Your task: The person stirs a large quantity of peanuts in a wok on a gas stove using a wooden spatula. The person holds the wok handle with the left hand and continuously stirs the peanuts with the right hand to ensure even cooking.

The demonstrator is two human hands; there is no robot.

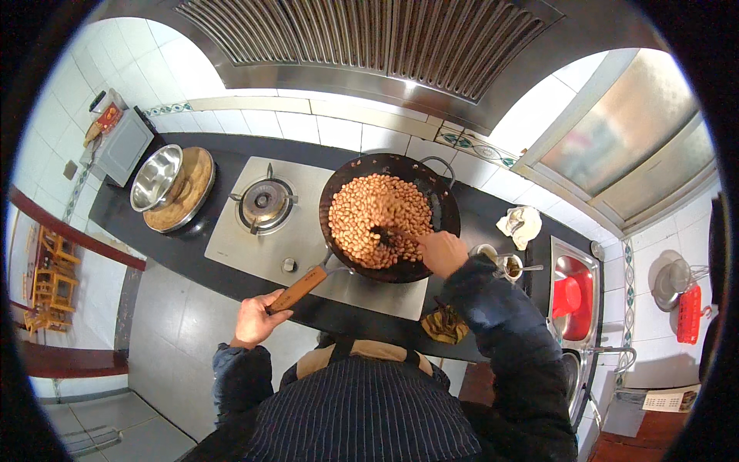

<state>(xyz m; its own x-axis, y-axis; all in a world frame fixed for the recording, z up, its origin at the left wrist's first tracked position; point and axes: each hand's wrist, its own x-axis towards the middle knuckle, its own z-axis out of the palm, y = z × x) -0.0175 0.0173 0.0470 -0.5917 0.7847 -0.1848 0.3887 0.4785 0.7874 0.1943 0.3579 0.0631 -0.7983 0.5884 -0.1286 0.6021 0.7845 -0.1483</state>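
Note:
A dark wok with a rear loop handle sits over the right side of the gas hob. It holds a heap of what look like peanuts, blurred near the middle. My left hand grips the wok's wooden handle. Over the wok's right front rim, my right hand is closed on the handle of a spatula or similar stirring tool. The tool's dark head lies among the peanuts, partly buried, so its full shape cannot be told.
A gas burner shows on the hob's left side. Further left are a steel bowl, a round wooden board and a microwave. Small jars stand right of the wok, near a sink. A crumpled cloth lies at the front edge.

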